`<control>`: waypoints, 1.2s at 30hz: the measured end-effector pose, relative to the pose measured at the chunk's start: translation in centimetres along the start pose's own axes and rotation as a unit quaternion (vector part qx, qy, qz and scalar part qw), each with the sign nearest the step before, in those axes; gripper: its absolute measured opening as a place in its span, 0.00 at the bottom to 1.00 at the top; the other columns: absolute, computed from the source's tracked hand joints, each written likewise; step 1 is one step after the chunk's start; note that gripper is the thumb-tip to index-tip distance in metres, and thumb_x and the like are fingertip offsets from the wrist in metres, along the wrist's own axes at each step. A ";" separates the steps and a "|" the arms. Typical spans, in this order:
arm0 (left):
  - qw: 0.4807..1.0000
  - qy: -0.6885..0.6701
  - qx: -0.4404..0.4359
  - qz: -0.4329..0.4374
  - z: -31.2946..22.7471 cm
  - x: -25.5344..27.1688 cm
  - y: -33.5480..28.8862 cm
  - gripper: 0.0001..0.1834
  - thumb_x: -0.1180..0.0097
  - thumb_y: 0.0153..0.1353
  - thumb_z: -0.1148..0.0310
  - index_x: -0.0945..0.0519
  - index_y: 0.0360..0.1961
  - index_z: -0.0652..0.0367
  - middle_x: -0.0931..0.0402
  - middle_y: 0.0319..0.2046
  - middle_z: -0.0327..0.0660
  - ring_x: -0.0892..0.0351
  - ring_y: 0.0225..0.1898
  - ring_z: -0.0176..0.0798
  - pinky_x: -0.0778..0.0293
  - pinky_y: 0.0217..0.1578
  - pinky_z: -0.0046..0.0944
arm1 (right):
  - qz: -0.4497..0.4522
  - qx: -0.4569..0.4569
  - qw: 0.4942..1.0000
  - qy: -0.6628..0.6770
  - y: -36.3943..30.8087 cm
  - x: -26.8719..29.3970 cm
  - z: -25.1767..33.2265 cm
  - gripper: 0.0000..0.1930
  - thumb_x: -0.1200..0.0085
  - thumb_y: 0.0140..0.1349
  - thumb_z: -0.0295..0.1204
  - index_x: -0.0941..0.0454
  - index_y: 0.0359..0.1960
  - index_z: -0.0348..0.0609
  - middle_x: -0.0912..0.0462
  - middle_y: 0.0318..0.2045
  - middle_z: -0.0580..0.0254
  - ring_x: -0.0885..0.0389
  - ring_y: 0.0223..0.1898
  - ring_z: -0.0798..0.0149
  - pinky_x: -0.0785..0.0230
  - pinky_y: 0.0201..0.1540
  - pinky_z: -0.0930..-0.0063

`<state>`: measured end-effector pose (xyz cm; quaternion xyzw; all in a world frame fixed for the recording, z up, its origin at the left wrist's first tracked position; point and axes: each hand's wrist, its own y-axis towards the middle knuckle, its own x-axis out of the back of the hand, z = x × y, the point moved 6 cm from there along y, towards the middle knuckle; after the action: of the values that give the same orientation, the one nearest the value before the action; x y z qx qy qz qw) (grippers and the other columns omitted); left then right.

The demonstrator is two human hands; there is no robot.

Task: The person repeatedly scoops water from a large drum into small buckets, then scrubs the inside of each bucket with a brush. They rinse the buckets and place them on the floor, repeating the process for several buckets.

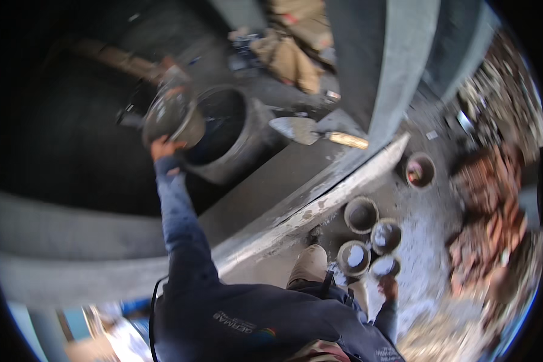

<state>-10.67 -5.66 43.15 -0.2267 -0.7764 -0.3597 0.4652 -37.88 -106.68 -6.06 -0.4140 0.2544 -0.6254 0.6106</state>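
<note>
A grey bucket (191,128) lies just off the fingers of the left hand (165,148), at its 12 o'clock, and well apart from the right hand (388,286), at that hand's 10 o'clock. The bucket is round and wide-mouthed, dull and tilted, its outline smeared by blur. The left hand grips its near rim at the end of an outstretched arm. The right hand is at the near edge of a small tub (373,269), at its 12 o'clock; whether its fingers hold the rim, one cannot tell.

At the bucket's 3 o'clock a large dark drum (256,142) stands open, partly overlapped by it in view. A trowel (294,129) with a pale handle lies at the drum's 3 o'clock, brown sacks (295,63) at its 1 o'clock. Reddish rubble (492,211) is heaped at the small tub's 2 o'clock.
</note>
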 end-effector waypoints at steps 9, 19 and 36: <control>0.936 0.147 -0.284 -0.148 -14.5 13.6 -24.8 0.16 0.25 0.56 0.62 0.07 0.46 0.50 0.17 0.53 0.50 0.19 0.56 0.55 0.24 0.60 0.49 | 0.019 -0.032 0.999 -0.039 -0.2 16.8 -8.7 0.12 0.46 0.72 0.38 0.18 0.43 0.43 0.15 0.28 0.54 0.16 0.23 0.60 0.25 0.21 0.60; 0.820 -0.550 0.140 0.071 -15.1 5.4 -49.4 0.35 0.42 0.65 0.81 0.32 0.75 0.64 0.28 0.71 0.51 0.27 0.68 0.45 0.34 0.71 0.43 | -0.202 -0.047 0.972 -0.108 0.2 31.8 -21.5 0.10 0.45 0.68 0.28 0.15 0.46 0.40 0.10 0.32 0.50 0.09 0.34 0.56 0.17 0.39 0.60; 0.975 -0.040 0.081 0.204 -29.4 -11.6 -82.5 0.26 0.35 0.56 0.77 0.20 0.59 0.59 0.19 0.54 0.51 0.21 0.58 0.58 0.25 0.62 0.51 | 0.215 0.133 0.953 -0.166 35.0 23.0 18.6 0.23 0.48 0.76 0.50 0.24 0.64 0.54 0.14 0.44 0.61 0.14 0.38 0.64 0.23 0.35 0.60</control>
<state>-45.49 -81.12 13.22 -0.3563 -0.7580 -0.1837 0.5146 -1.09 -129.97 -20.29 -0.3627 0.1473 -0.4300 0.8135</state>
